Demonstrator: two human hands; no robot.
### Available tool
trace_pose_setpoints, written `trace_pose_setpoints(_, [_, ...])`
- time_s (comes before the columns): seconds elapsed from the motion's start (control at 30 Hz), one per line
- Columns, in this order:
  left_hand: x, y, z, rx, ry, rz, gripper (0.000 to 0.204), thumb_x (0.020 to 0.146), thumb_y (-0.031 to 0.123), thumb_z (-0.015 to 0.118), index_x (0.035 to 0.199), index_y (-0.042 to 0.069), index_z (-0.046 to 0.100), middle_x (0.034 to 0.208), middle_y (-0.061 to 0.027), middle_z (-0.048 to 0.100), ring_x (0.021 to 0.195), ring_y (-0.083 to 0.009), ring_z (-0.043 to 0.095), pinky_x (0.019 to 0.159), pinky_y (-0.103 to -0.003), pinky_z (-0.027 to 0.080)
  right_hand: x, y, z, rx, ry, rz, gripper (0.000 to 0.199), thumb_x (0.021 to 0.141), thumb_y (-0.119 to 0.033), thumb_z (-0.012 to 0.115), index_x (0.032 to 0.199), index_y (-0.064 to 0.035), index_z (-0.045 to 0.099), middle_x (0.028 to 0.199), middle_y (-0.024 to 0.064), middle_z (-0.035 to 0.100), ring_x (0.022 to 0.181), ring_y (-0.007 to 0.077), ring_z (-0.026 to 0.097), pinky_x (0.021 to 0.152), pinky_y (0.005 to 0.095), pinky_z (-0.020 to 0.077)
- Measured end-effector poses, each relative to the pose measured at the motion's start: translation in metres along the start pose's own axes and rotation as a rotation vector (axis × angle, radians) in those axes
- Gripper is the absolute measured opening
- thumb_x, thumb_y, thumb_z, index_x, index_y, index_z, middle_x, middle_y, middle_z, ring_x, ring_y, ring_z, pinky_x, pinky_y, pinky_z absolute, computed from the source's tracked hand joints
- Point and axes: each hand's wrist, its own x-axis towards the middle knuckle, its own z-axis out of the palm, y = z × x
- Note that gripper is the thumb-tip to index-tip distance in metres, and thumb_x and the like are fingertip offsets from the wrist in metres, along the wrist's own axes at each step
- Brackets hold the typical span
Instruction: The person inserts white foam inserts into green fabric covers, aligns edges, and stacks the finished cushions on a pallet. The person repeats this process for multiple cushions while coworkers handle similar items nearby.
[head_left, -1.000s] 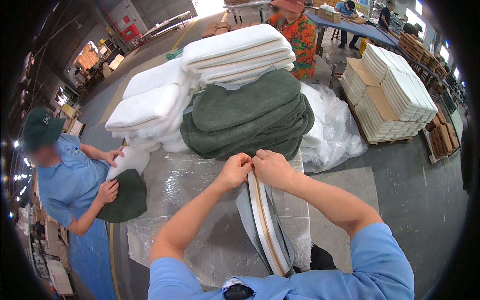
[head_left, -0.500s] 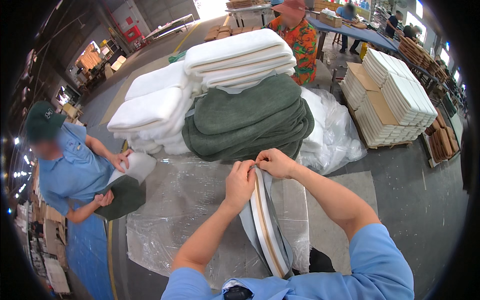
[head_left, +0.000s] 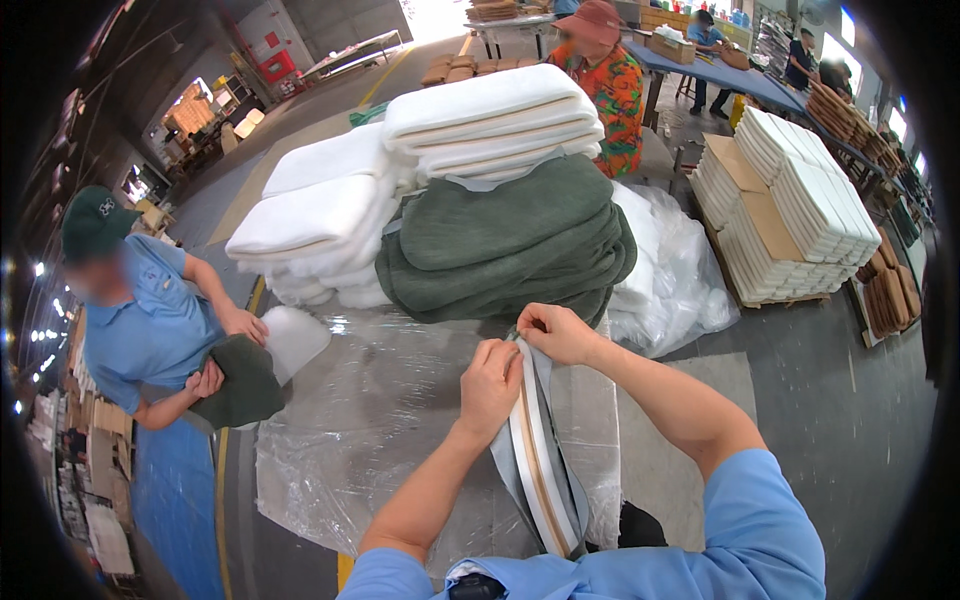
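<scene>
A flat white foam pad in a grey cover (head_left: 540,455) stands on edge on the plastic-covered table (head_left: 370,440), running from my chest away from me. My right hand (head_left: 555,332) pinches the grey cover at the pad's far end. My left hand (head_left: 490,385) grips the cover's left edge a little nearer to me. Both hands touch the pad. Just beyond them lies a pile of green covers (head_left: 510,250) with white foam pads (head_left: 490,120) stacked on top.
A person in a blue shirt and green cap (head_left: 140,310) at the left pushes a white pad into a green cover (head_left: 240,380). More white pads (head_left: 320,215) lie behind. A pallet of stacked pads (head_left: 790,215) stands at the right; a person in an orange shirt (head_left: 605,85) works beyond.
My left hand has slid back toward me along the cover's edge while my right hand stays at the far end. The person at the left has shifted the green cover lower.
</scene>
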Motion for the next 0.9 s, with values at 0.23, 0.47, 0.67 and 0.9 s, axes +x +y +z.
trace_pose_setpoints(0.23, [-0.004,-0.006,0.001,0.013,0.027,-0.016,0.015,0.095,0.011,0.076,0.109,0.003,0.075,0.112,-0.0142,0.070,0.087,-0.0316,0.073,0.075,-0.039,0.059,0.001,-0.012,-0.006,-0.394,-0.087,-0.370,0.020,0.096,-0.007,0.063,0.114,-0.0097,0.069,0.099,0.0119,0.068,0.085,0.0339,0.071,0.077,0.0442,0.0580])
trace_pose_setpoints(0.47, [-0.004,-0.003,0.005,0.014,0.013,-0.033,0.013,0.095,0.009,0.075,0.106,0.003,0.074,0.111,-0.0140,0.071,0.091,-0.0329,0.073,0.078,-0.041,0.059,0.014,-0.039,-0.025,-0.820,-0.374,-0.482,0.016,0.094,-0.013,0.065,0.110,-0.0124,0.069,0.097,0.0120,0.069,0.088,0.0356,0.074,0.077,0.0475,0.0598])
trace_pose_setpoints(0.67, [-0.001,0.003,0.009,0.037,0.015,0.024,0.013,0.095,0.009,0.075,0.106,0.004,0.074,0.111,-0.0140,0.071,0.092,-0.0333,0.073,0.079,-0.041,0.059,0.038,-0.050,-0.041,-0.735,-0.626,-0.326,0.012,0.095,-0.011,0.064,0.107,-0.0115,0.064,0.089,0.0120,0.065,0.079,0.0323,0.070,0.074,0.0426,0.0600])
trace_pose_setpoints(0.9, [-0.003,0.004,0.011,-0.008,0.045,-0.006,0.009,0.094,0.009,0.075,0.101,0.005,0.071,0.105,-0.0131,0.068,0.089,-0.0359,0.071,0.077,-0.044,0.057,0.023,-0.030,-0.041,0.061,-0.545,0.194,0.008,0.098,-0.009,0.067,0.104,-0.0076,0.064,0.083,0.0031,0.061,0.079,0.0152,0.062,0.070,0.0342,0.0541])
